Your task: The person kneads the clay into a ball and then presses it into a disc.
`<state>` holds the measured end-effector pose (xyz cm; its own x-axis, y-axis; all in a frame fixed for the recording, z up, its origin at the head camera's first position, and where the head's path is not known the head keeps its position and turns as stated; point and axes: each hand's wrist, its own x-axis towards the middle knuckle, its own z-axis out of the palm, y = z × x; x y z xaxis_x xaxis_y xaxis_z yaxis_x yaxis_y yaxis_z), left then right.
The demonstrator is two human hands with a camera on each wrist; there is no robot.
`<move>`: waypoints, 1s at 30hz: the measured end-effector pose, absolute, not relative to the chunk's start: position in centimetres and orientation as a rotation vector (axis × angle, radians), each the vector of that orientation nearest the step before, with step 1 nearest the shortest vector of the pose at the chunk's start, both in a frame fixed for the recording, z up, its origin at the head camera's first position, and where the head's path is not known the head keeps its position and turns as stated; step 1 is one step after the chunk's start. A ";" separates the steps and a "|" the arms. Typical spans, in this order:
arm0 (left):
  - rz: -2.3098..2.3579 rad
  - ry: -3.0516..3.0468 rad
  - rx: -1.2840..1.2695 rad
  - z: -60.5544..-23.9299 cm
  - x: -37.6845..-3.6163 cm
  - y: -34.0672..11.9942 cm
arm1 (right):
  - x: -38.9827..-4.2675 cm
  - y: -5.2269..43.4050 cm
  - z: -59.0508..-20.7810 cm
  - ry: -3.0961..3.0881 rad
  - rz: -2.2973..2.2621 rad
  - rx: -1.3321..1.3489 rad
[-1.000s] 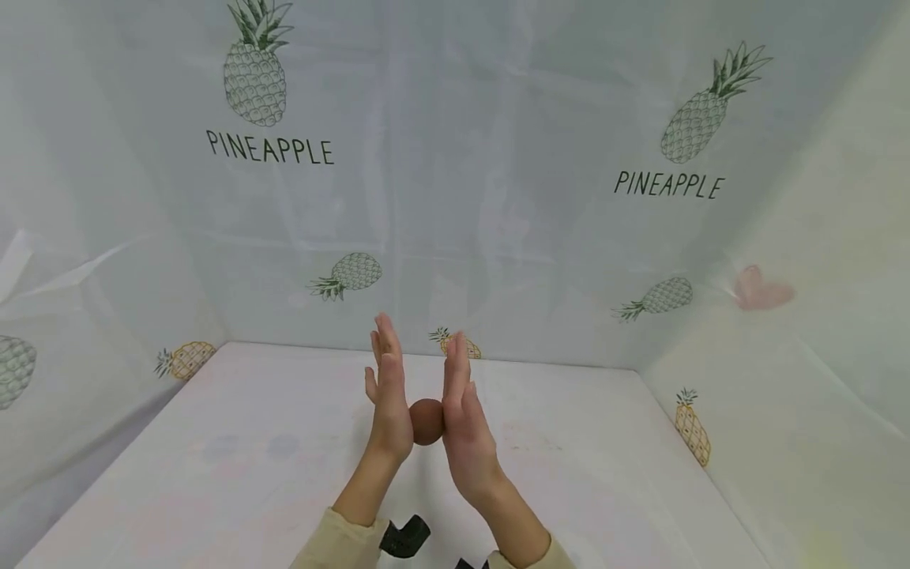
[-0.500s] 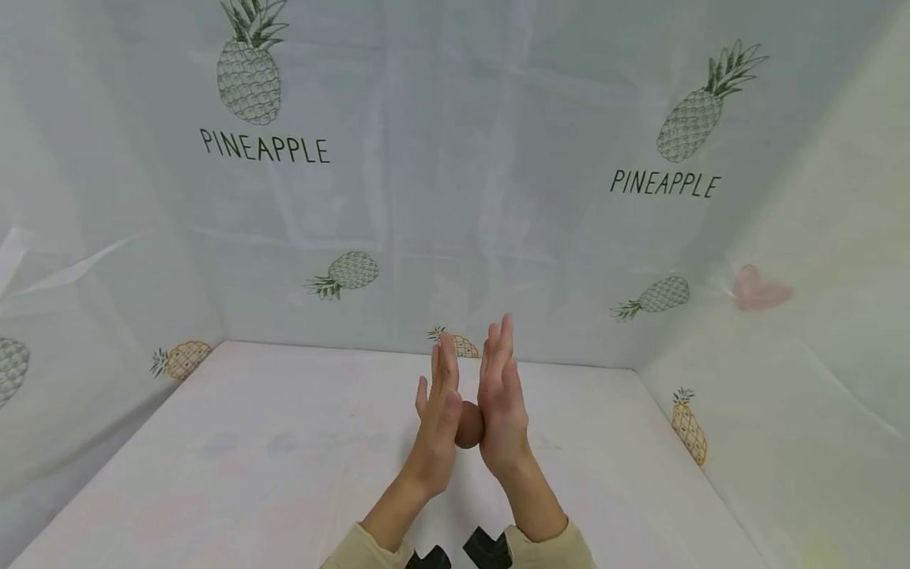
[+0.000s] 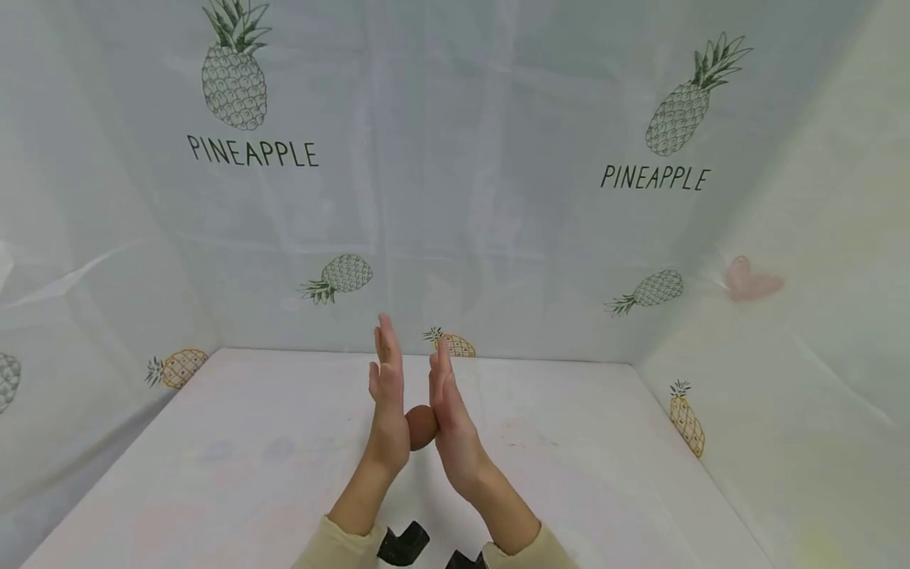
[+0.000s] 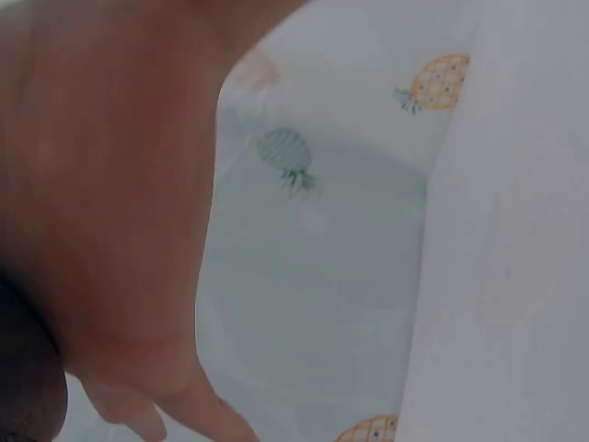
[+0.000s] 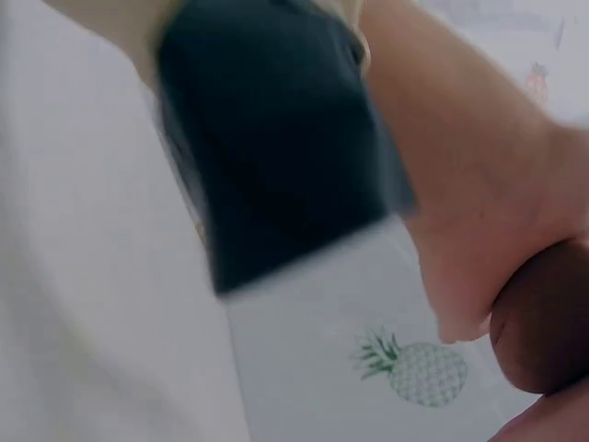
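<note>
the biggest thing is the pale wall sheet (image 3: 455, 197) that fills the top and both sides of the head view, with pineapple drawings and the word "pineapple" printed at the upper left and upper right. under it, across the bottom half of the frame, lies the white surface (image 3: 213, 474), with faint coloured spots on it. low in the middle of the frame two arms in cream sleeves (image 3: 334, 545) come up from the bottom edge, and a black wrist camera (image 3: 403, 542) sits by each cuff. the left hand (image 3: 387, 403) and the right hand (image 3: 451, 411) stand up on edge, palms facing each other, fingers straight and pointing up toward the back wall. the left fingertips reach a bit higher in the frame than the right ones. the smallest thing is a brown ball (image 3: 421, 427), round and soft looking, squeezed between the two palms just above the wrists, in the lower middle of the frame and above the surface. each grip is flat and wide, pressing on the ball from its own side, with no fingers curled round it. in the right wrist view the brown ball (image 5: 543, 322) shows at the right edge, touching the heel of the left hand (image 5: 479, 203).
</note>
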<state>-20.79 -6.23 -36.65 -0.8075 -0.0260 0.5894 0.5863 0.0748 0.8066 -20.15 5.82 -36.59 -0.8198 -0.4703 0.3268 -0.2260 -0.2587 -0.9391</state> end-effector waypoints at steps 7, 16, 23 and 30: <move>-1.698 -1.904 -0.415 -36.6 -21.6 -7.7 | -18.9 5.3 -35.5 1.764 -2.210 -0.954; -1.755 -2.011 -0.651 -37.4 -20.5 -5.1 | -19.3 7.2 -34.5 1.709 -2.360 -1.049; -2.029 -1.949 -0.828 -37.8 -19.6 -3.3 | -20.6 8.9 -34.4 1.828 -2.438 -1.057; -2.057 -1.871 -0.931 -37.1 -18.4 -2.8 | -22.2 9.2 -35.6 1.905 -2.453 -0.896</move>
<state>-18.43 -2.80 -37.05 -0.7789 0.2551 0.5729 0.5462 -0.1729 0.8196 -22.16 9.20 -35.62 -0.8424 -0.2571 0.4736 -0.3953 -0.3025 -0.8673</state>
